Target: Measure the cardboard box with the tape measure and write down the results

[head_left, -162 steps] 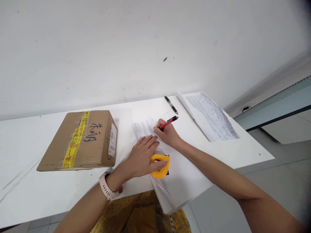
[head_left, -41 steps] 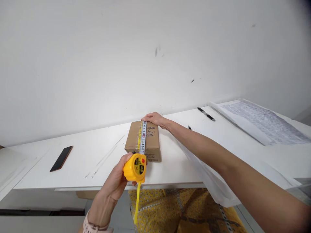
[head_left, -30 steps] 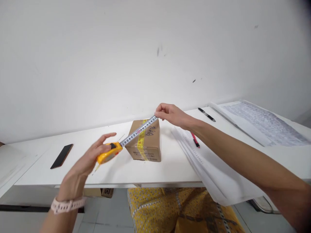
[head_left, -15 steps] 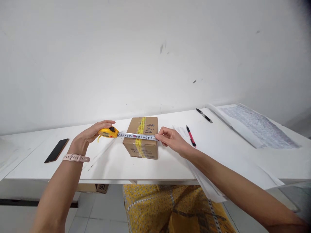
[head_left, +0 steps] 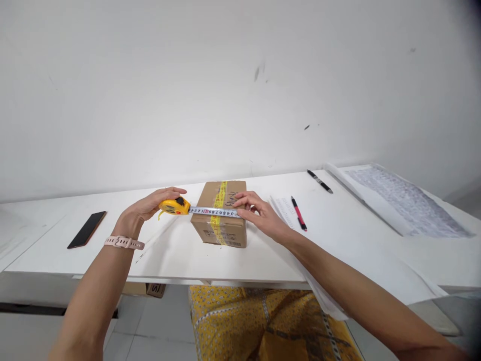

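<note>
A brown cardboard box (head_left: 225,230) with yellow printed tape stands on the white table. My left hand (head_left: 150,203) grips a yellow tape measure (head_left: 176,205) just left of the box, its fingers over the case. From the case a metal blade (head_left: 210,210) runs across the box top. Over the box's right edge is my right hand (head_left: 263,215), its thumb touching the blade near its end. Its forefinger is stretched out above, apart from the thumb, over handwriting on the box. The blade's tip is partly hidden by the thumb.
A black phone (head_left: 87,229) lies at the left of the table (head_left: 169,260). Right of the box are paper sheets (head_left: 349,255), a red and black pen (head_left: 299,213), a black pen (head_left: 319,181) and a densely written sheet (head_left: 406,195). A wall (head_left: 188,100) rises behind.
My left hand and the tape measure have moved right, closer to the box, and less blade shows. My right hand's fingers have spread from a pinch and reach further over the box top.
</note>
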A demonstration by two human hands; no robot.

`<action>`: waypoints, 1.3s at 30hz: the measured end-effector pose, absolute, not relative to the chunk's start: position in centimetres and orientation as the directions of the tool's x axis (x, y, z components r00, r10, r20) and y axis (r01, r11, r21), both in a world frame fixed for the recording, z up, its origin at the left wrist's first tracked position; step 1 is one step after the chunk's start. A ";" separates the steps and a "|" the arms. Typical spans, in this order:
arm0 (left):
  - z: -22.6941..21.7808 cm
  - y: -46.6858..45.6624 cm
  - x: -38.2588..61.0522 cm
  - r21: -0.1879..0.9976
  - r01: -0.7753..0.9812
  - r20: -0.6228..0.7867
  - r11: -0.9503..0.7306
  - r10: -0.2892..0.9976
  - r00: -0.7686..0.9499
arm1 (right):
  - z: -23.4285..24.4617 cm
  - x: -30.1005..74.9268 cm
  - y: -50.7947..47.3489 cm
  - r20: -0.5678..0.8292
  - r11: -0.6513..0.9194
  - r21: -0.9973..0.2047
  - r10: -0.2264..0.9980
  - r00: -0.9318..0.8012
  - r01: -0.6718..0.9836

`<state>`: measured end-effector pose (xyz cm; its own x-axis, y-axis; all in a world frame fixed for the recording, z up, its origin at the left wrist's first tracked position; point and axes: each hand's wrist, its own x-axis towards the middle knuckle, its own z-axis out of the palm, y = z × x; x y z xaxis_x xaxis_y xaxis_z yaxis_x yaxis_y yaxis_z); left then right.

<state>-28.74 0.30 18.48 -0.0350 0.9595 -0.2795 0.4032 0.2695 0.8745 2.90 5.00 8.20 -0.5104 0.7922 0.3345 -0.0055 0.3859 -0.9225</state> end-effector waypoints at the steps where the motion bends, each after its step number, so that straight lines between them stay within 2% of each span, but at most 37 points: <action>1: 18.4 0.3 -28.7 0.874 0.408 -0.278 0.263 0.960 -0.024 | 8.0 3.0 5.0 0.331 0.381 -0.924 0.792 -0.513 -0.008; 11: 18.6 0.3 -27.2 0.881 0.413 -0.282 0.230 0.957 0.068 | 7.6 3.1 4.6 0.293 0.332 -0.943 0.820 -0.491 -0.008; 39: 18.2 0.8 -28.5 0.858 0.462 -0.300 0.226 0.949 0.094 | 7.4 3.3 4.9 0.288 0.321 -0.947 0.824 -0.487 -0.017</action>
